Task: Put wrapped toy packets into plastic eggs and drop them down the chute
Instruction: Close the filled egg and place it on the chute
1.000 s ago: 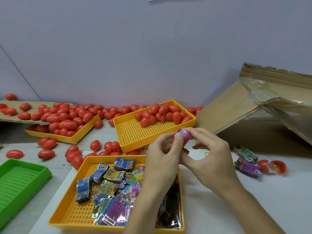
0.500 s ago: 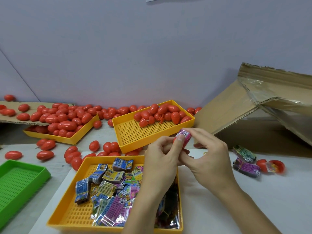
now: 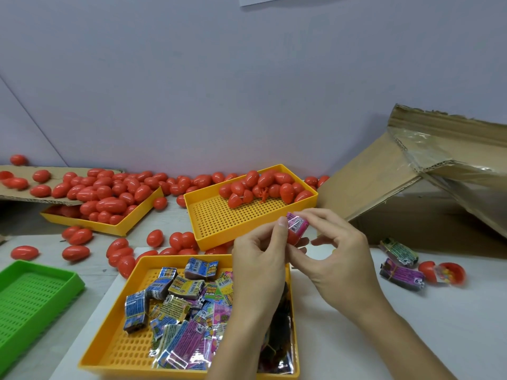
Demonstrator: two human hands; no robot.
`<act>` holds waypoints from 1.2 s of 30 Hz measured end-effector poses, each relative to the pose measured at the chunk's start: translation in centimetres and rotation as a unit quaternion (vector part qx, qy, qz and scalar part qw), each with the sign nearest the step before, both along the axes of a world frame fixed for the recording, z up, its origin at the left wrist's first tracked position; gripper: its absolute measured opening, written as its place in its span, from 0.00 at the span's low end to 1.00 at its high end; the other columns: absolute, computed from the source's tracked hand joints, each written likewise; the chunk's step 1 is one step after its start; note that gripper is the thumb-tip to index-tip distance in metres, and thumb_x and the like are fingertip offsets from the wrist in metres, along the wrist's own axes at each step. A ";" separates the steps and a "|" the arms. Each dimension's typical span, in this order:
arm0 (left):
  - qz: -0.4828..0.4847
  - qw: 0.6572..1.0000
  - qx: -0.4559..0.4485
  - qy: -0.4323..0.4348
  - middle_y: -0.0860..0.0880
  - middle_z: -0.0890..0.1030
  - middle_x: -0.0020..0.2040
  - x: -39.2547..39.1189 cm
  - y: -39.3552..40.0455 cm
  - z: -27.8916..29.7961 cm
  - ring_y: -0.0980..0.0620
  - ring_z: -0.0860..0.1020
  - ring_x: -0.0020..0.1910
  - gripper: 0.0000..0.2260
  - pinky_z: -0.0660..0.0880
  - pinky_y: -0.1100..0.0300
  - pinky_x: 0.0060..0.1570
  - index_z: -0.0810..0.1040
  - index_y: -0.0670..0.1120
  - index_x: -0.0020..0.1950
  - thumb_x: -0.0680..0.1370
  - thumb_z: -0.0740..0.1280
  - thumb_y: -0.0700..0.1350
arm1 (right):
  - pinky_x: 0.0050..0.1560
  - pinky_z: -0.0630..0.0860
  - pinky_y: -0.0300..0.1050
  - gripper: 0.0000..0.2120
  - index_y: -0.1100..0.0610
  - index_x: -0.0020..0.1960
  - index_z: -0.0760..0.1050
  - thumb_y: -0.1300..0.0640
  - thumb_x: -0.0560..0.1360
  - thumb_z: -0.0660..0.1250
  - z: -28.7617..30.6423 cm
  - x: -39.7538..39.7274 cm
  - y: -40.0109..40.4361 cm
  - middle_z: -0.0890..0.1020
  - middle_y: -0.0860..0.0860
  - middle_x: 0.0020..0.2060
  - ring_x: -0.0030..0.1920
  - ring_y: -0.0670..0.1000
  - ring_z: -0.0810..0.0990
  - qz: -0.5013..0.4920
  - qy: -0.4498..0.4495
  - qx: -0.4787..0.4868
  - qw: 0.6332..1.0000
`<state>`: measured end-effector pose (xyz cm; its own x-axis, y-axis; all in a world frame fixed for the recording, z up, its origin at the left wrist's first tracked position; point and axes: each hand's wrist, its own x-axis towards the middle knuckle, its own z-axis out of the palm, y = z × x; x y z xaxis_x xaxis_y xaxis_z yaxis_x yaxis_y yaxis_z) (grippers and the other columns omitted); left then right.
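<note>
A pale lilac wall backs a white work table point(image 3: 411, 325) strewn with loose red eggs. In the head view, the near yellow tray point(image 3: 115, 349) holds a heap of wrapped toy packets, a second yellow tray point(image 3: 216, 229) behind it holds a cluster of red eggs at its far end, and a green tray point(image 3: 30, 300) sits at the left edge. A cardboard chute point(image 3: 365, 182) slopes up on the right.

Above the near tray, the left hand point(image 3: 260, 267) and right hand point(image 3: 337, 259) meet. The left thumb and fingers pinch a pink packet point(image 3: 297, 224) that sticks out of a red egg half point(image 3: 294, 237); the right fingers curl around the lower part, seemingly steadying it.

The packet stands well proud of the shell, so closing may fail: foil caught in the seam could stop the halves snapping, or the packet could spring out and drop into the tray below.
</note>
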<state>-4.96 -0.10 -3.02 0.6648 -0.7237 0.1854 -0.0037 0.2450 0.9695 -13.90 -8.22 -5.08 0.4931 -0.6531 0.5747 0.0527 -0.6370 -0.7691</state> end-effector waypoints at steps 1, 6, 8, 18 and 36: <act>-0.003 1.000 0.001 -0.010 0.48 0.87 0.45 -0.1 0.0 0.1 0.48 0.86 0.44 0.06 0.82 0.61 0.41 0.85 0.46 0.53 0.79 0.69 0.44 | 0.45 0.77 0.35 0.19 0.52 0.59 0.81 0.56 0.69 0.78 0.0 0.0 -0.1 0.80 0.41 0.52 0.53 0.44 0.80 0.003 -0.002 0.006 1.000; 0.004 0.998 0.005 -0.057 0.50 0.87 0.44 -0.2 0.0 0.0 0.51 0.86 0.44 0.07 0.81 0.63 0.40 0.84 0.45 0.54 0.76 0.73 0.39 | 0.45 0.77 0.35 0.20 0.50 0.59 0.82 0.59 0.68 0.79 0.0 -0.2 -0.3 0.81 0.38 0.52 0.53 0.42 0.80 0.002 0.004 0.008 1.000; 0.008 0.999 -0.001 -0.053 0.51 0.87 0.44 -0.3 -0.1 0.0 0.51 0.86 0.44 0.07 0.81 0.63 0.41 0.84 0.46 0.53 0.76 0.73 0.39 | 0.44 0.76 0.33 0.19 0.50 0.59 0.81 0.54 0.69 0.78 0.1 -0.2 -0.3 0.80 0.37 0.52 0.52 0.40 0.79 -0.005 0.003 0.007 1.000; 0.011 0.999 -0.013 -0.038 0.49 0.87 0.45 -0.3 0.0 -0.2 0.50 0.86 0.46 0.09 0.82 0.62 0.43 0.83 0.44 0.55 0.75 0.74 0.37 | 0.45 0.75 0.29 0.24 0.52 0.61 0.80 0.44 0.68 0.70 0.1 -0.1 -0.1 0.80 0.37 0.53 0.55 0.39 0.78 0.004 0.000 0.011 1.000; 0.032 0.999 -0.016 -0.005 0.46 0.87 0.43 -0.5 -0.1 0.1 0.50 0.86 0.44 0.06 0.83 0.57 0.46 0.83 0.39 0.50 0.75 0.73 0.41 | 0.43 0.73 0.32 0.19 0.50 0.60 0.82 0.56 0.69 0.78 0.0 -0.2 -0.3 0.78 0.42 0.50 0.51 0.42 0.77 -0.042 -0.009 -0.016 0.999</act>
